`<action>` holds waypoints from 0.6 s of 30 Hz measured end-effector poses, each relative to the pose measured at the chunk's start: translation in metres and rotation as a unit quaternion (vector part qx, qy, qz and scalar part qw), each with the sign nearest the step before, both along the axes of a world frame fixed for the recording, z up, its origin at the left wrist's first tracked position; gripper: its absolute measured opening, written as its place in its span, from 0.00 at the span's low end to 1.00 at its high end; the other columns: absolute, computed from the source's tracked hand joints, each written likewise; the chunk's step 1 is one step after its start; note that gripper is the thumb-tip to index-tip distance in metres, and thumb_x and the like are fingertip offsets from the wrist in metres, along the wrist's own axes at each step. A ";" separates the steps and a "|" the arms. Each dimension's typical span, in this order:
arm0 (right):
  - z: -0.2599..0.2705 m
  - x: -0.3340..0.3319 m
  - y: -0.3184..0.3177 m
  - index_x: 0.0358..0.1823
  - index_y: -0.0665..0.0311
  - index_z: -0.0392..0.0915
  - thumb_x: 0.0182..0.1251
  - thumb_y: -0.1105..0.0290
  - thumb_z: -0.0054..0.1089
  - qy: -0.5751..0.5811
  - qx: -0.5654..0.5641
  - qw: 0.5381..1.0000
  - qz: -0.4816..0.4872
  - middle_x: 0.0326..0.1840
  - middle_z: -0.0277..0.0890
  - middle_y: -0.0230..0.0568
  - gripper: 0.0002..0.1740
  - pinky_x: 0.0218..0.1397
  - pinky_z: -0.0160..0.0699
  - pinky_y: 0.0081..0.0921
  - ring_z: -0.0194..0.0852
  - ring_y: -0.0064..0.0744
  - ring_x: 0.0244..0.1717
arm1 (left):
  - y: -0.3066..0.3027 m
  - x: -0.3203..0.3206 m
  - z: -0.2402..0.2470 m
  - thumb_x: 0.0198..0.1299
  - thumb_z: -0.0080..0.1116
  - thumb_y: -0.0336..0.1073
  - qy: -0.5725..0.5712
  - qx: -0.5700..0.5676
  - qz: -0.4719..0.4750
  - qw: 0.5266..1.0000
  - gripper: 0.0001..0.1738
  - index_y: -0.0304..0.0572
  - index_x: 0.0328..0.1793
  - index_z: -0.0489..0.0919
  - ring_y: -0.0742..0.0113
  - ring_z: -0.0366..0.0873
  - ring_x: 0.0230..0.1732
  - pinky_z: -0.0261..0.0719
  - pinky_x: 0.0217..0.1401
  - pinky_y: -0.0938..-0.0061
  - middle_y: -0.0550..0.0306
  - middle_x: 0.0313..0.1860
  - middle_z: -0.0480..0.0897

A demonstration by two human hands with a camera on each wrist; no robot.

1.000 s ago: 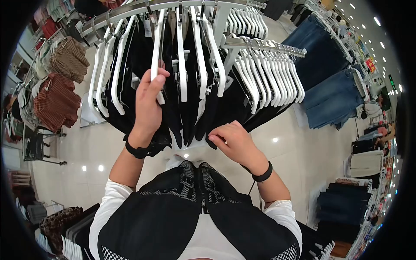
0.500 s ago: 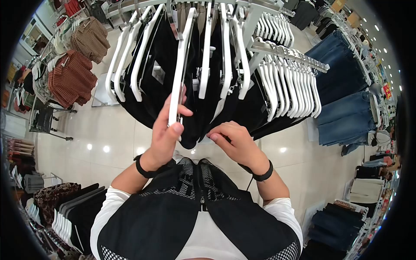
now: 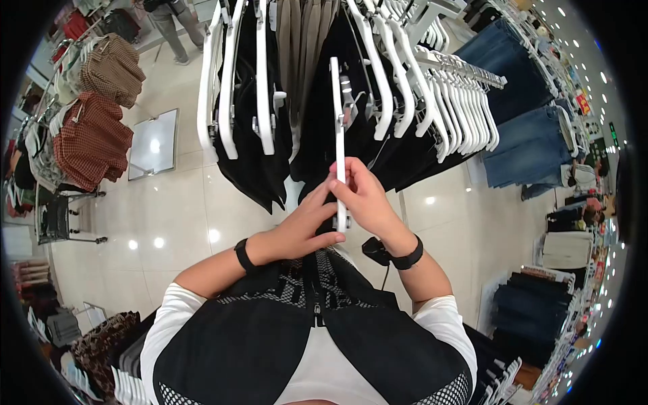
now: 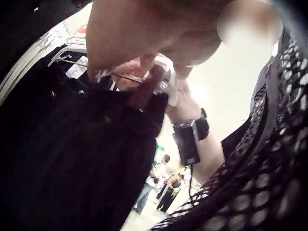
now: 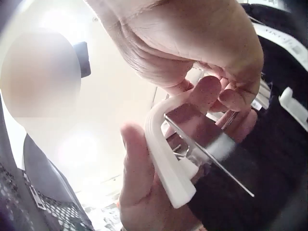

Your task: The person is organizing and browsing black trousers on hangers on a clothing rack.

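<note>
A white clip hanger [image 3: 339,128] stands end-on before the chest, its near end between both hands, a black garment [image 4: 82,159] hanging from it. My right hand [image 3: 368,202] pinches the hanger's arm between thumb and fingers. On the other side, my left hand [image 3: 297,229] is around the hanger's curved near end, thumb along its outer edge. A metal clip [image 5: 192,156] shows beneath the hanger's arm in the right wrist view, close to the left fingers. The left palm covers part of the garment's top in the left wrist view.
Other white hangers [image 3: 264,88] with dark garments flank the held one on the rail. Beige trousers [image 3: 300,47] hang behind. A side arm [image 3: 466,67] carries several more hangers. Jeans [image 3: 523,142] hang at right, checked shirts [image 3: 94,138] at left. A person [image 3: 172,27] stands far back.
The left hand has brought the hanger right and toward the body, leaving a gap among the hangers. The right hand has risen from the garments' lower edge and taken hold of it.
</note>
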State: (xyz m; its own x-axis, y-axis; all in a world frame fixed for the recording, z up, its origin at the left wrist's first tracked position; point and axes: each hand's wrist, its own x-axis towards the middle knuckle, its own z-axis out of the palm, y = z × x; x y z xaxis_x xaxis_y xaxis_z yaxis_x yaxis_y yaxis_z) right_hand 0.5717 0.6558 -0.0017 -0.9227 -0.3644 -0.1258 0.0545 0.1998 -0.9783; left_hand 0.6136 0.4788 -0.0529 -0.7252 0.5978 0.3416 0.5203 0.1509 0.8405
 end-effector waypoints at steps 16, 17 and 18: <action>0.015 0.146 0.043 0.38 0.66 0.82 0.63 0.66 0.71 0.182 0.385 0.863 -0.270 0.27 0.75 0.41 0.10 0.29 0.72 0.33 0.73 0.41 0.23 | -0.030 -0.055 -0.135 0.57 0.69 0.33 -0.140 -0.031 0.141 0.980 0.55 0.36 0.82 0.43 0.48 0.79 0.55 0.81 0.55 0.62 0.35 0.67 0.67; 0.019 0.155 0.046 0.36 0.65 0.82 0.61 0.66 0.72 0.201 0.391 0.853 -0.281 0.25 0.75 0.41 0.11 0.28 0.70 0.32 0.72 0.40 0.22 | -0.026 -0.055 -0.141 0.56 0.70 0.32 -0.177 -0.019 0.143 0.973 0.56 0.36 0.83 0.42 0.51 0.81 0.51 0.82 0.51 0.64 0.35 0.66 0.68; 0.024 0.166 0.048 0.34 0.65 0.82 0.60 0.66 0.73 0.219 0.397 0.843 -0.289 0.24 0.74 0.40 0.11 0.26 0.69 0.32 0.71 0.39 0.20 | -0.024 -0.052 -0.147 0.55 0.71 0.32 -0.216 -0.009 0.148 0.965 0.58 0.37 0.83 0.42 0.55 0.83 0.46 0.83 0.48 0.66 0.36 0.64 0.70</action>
